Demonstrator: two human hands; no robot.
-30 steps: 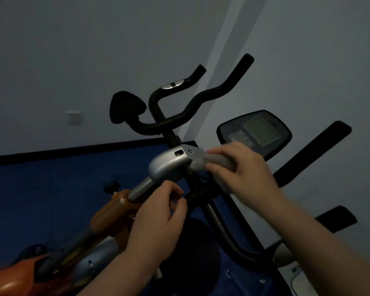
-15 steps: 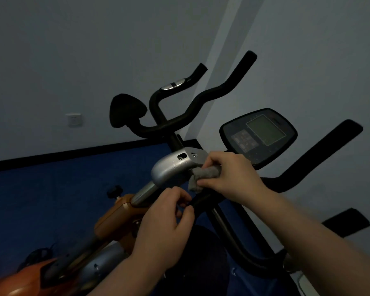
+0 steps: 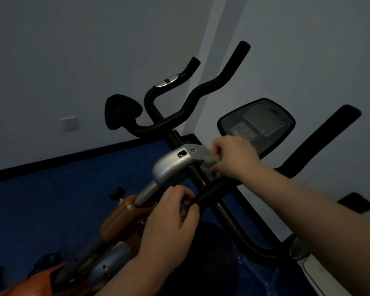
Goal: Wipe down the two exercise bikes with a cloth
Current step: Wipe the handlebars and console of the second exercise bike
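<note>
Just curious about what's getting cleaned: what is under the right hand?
The right hand grips a grey cloth, pressed against the end of the silver bracket. Whatever lies beneath the cloth and palm is covered.

A white wall switch (image 3: 68, 123) sits on the grey wall (image 3: 73, 50) above blue flooring (image 3: 41, 199).

Most of the cloth (image 3: 212, 160) inside the right hand (image 3: 233, 159); orange bike (image 3: 120, 218) blurred at bottom-left edge.
</note>
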